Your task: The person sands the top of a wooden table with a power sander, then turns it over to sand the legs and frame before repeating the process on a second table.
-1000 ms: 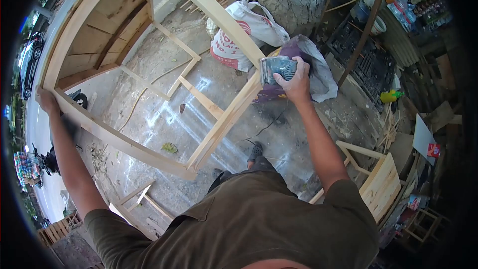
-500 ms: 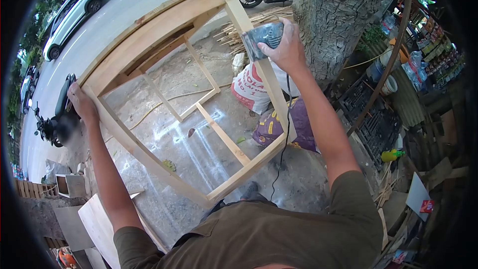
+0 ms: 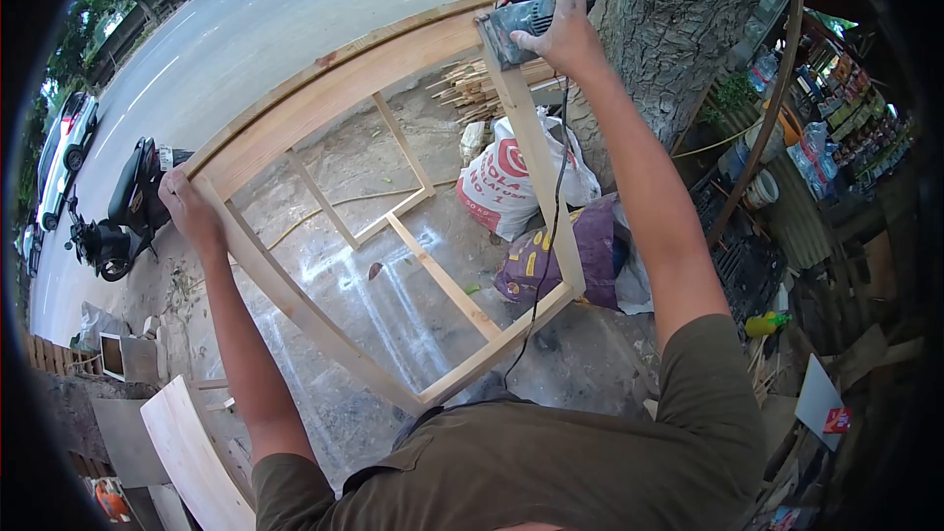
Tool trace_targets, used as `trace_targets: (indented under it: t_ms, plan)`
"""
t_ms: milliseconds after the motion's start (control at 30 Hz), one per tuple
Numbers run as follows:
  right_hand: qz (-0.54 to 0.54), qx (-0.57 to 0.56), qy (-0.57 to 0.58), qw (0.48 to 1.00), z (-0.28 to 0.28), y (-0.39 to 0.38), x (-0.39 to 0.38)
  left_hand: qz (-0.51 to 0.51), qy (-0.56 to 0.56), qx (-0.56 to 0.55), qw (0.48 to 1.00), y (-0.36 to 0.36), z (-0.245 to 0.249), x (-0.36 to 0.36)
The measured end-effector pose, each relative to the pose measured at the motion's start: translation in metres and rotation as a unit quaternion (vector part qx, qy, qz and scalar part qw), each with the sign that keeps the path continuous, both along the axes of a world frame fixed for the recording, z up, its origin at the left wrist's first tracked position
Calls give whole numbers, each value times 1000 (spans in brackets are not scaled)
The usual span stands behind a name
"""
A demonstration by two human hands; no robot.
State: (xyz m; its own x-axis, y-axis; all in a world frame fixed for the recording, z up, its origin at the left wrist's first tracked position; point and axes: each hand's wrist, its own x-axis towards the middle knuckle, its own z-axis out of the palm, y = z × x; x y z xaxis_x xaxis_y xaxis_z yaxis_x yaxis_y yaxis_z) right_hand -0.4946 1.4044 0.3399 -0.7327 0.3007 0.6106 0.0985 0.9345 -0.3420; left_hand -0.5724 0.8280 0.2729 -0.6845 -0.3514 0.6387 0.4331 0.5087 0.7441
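A bare wooden table frame [image 3: 344, 88], with legs and cross rails, stands tilted before me, its wide board at the far end. At its upper left corner my left hand [image 3: 190, 211] is wrapped around the wood. A dusty grey power sander [image 3: 506, 34] is held in my right hand [image 3: 568, 37], fingers closed over its body. The sander rests against the upper end of the right leg, close to the corner. Its black cord [image 3: 558, 206] hangs down past that leg toward my body. The sander's underside is hidden.
Beyond the right leg are a white printed sack [image 3: 501, 182], a purple sack [image 3: 526, 265] and a tree trunk [image 3: 669, 49]. Thin wood strips [image 3: 482, 84] lie behind. Motorbikes [image 3: 128, 202] stand along the road. A pale curved board [image 3: 192, 452] leans at lower left.
The sander in my right hand has moved up the right leg to the corner. The frame's far end has tilted and shifted right, my left hand with it. The white car moved down the road.
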Motion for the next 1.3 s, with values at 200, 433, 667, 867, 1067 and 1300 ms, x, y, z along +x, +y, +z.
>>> trace_targets:
  t_ms: [200,433,667,867,1067,1300]
  plan:
    - [-3,19,-16,1000,13,-36,-4,-8,14,-3,1000,-1,0,2]
    - [-15,-2,22,1000,1,2,-14,-7,34,13,999,7,-2,4]
    - [2,6,25,1000,3,-93,-1,-38,27,33,998,7,0,1]
    - [35,17,13,999,13,-227,14,-34,11,31,999,-4,7,-3]
    - [68,15,-18,997,25,-361,19,-200,-110,52,972,-58,31,-22]
    - [111,6,-16,994,33,-502,18,-308,-210,44,927,-95,64,-46]
